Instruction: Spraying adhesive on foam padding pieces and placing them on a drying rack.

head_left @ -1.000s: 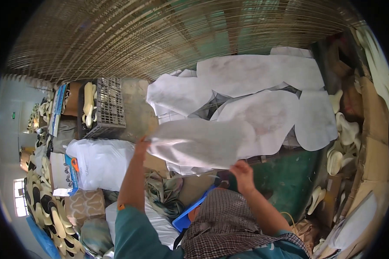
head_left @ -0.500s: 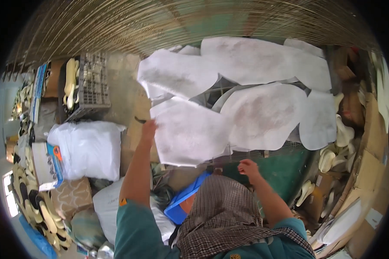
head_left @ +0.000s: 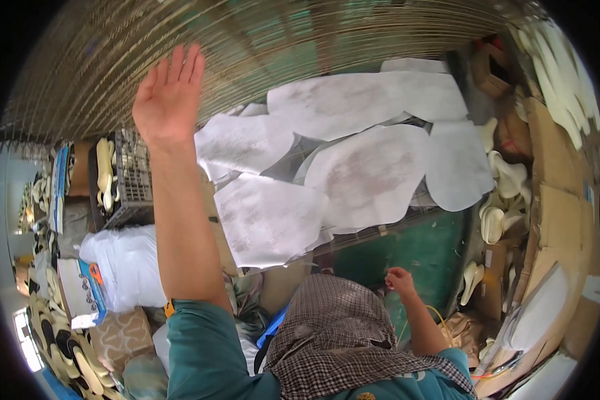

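Up front, white sheet [head_left: 270,219] stretches sideways — left hand [head_left: 167,103] spread, right hand [head_left: 400,281] apparently curled.

White sheets [head_left: 373,177] look matt, the plastic bag [head_left: 130,267] glossy.

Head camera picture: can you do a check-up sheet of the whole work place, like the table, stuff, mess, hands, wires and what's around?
Surface: dark mesh shows between white sheets; green surface nearer the right hand.
Job's things: white sheets, flat, several with brownish or grey smudges.
Clutter: white plastic sack, brown patterned box and grey crate at left.
Hands: left hand raised, open, nothing seen in it; right hand's fingers curled, contents unclear.
Cables: thin yellow cord or tube beside the right forearm.
Surroundings: thin rods or wires across the top; cardboard at right.
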Action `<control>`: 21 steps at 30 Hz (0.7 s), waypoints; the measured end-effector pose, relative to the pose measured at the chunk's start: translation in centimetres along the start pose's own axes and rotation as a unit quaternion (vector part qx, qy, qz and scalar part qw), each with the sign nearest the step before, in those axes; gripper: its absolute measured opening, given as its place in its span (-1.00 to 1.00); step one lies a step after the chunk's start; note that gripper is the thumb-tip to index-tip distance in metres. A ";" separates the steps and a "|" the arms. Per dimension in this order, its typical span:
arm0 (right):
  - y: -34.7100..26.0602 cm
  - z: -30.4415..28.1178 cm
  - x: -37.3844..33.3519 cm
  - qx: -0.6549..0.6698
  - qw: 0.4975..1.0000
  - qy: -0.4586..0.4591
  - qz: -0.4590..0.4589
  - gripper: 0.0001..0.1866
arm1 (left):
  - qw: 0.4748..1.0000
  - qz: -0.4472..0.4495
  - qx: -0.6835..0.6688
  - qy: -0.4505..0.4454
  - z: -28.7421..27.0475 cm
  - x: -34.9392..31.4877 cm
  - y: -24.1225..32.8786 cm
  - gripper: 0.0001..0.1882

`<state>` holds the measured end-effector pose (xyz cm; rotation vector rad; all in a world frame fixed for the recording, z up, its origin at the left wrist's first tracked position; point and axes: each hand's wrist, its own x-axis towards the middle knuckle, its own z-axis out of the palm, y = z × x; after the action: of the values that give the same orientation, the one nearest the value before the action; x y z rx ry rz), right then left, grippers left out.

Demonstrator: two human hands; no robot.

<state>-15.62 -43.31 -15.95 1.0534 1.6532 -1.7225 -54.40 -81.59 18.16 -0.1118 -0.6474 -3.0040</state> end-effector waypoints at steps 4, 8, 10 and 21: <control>1.2 -4.4 -2.2 0.058 0.997 0.030 -0.040 -0.82 | 0.995 0.025 0.021 0.091 0.1 0.9 -1.2 -0.51; 3.9 -10.8 -5.2 0.047 0.992 0.099 -0.061 -0.87 | 0.978 0.093 0.024 0.186 2.2 0.5 -3.5 -0.52; 7.7 -15.0 -5.2 -0.024 0.992 0.111 -0.049 -0.87 | 0.967 0.127 0.061 0.213 0.7 -0.5 -4.9 -0.56; 9.7 -32.2 -15.5 -0.064 0.905 0.332 -0.257 -0.85 | 0.662 -0.331 0.373 0.560 -31.6 -42.0 -16.3 -0.49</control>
<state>6.56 -14.91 -7.24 1.3149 2.6320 -1.6020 -15.70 -77.72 -20.76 2.1372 -1.7535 -2.1168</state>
